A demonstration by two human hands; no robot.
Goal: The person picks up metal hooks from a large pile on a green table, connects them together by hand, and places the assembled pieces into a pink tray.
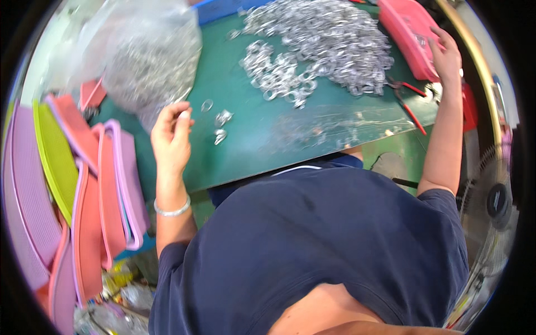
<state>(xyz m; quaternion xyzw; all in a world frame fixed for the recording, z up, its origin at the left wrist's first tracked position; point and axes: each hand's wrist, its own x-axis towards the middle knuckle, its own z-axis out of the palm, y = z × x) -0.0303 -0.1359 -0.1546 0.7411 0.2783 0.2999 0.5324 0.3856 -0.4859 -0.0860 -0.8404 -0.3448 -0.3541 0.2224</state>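
Note:
My left hand [172,137] is at the left of the green table, its fingers curled and thumb laid along them beside a clear plastic bag [151,61] full of shiny metal pieces. Whatever the curled fingers hold, if anything, is hidden. A single metal ring [207,105] and two small clusters of metal pieces [223,117] lie just right of that hand. At the far right, my right hand [446,58] reaches over the side of a pink plastic tray [399,25], fingers apart. A few small metal pieces show inside the tray.
A large heap of metal rings [335,42] covers the table's far middle. Red-handled pliers [410,106] lie near the right edge. Purple, green and coral plastic baskets [92,223] are stacked at the left. A fan [494,198] stands at the right.

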